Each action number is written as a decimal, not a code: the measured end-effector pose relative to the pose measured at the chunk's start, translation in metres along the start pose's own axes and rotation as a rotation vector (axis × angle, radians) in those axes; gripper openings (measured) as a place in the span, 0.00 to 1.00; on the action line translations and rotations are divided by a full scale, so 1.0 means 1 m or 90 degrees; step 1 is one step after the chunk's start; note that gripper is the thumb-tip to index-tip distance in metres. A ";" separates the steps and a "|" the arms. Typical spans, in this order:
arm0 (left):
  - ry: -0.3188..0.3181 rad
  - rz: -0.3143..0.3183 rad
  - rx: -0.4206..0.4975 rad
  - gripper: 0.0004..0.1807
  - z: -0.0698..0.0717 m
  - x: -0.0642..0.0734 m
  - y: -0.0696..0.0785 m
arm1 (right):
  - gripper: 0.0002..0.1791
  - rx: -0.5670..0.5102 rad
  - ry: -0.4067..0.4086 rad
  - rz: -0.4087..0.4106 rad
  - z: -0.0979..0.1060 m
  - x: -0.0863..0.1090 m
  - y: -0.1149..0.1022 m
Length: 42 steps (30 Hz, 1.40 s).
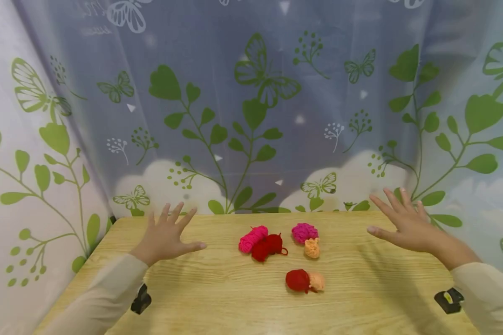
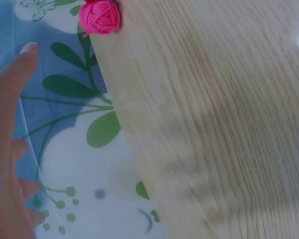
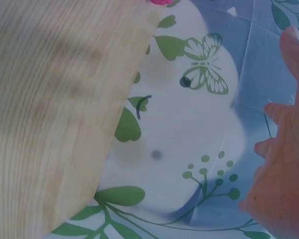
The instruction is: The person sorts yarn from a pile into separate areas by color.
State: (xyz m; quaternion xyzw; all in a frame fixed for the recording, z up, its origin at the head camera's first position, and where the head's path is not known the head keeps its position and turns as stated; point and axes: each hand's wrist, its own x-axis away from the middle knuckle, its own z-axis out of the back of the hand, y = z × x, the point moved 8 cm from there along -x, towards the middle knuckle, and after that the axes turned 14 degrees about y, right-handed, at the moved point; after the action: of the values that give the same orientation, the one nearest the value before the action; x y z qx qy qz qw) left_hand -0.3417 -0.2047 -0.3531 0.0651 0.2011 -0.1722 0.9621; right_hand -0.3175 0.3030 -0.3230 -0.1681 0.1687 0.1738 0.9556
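Observation:
My left hand [image 1: 165,238] is held over the left side of the table with its fingers spread and nothing in it. On the right, my right hand [image 1: 411,226] hovers likewise, fingers apart and holding nothing. Between them lie small balls of yarn: a hot pink one [image 1: 252,239] against a dark red one [image 1: 267,248], and a magenta one [image 1: 304,232] beside a small peach one [image 1: 312,249]. Closer to me, a red ball [image 1: 296,280] sits against a peach ball [image 1: 317,281]. The left wrist view shows the pink ball [image 2: 100,18] at its top edge.
The wooden table [image 1: 218,302] ends at a hanging cloth [image 1: 318,116] printed with leaves and butterflies, which also closes off both sides. A black wrist device [image 1: 141,299] is by the left sleeve, another [image 1: 449,300] by the right sleeve.

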 end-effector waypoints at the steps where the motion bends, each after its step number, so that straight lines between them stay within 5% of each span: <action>1: 0.003 -0.003 0.002 0.53 -0.003 0.000 0.002 | 0.47 -0.005 -0.002 0.001 -0.002 0.000 -0.001; 20: 0.025 -0.039 0.075 0.48 -0.053 -0.012 0.046 | 0.45 -0.102 -0.025 -0.016 -0.052 -0.007 -0.009; 42: 0.075 0.068 0.363 0.40 -0.108 -0.029 0.077 | 0.42 -0.148 -0.036 0.003 -0.104 -0.030 -0.025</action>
State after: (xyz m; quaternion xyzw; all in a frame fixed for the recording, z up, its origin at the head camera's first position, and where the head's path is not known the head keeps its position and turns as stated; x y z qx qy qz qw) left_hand -0.3781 -0.1028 -0.4353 0.3535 0.1964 -0.1668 0.8992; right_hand -0.3618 0.2333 -0.3975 -0.2724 0.1211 0.1988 0.9336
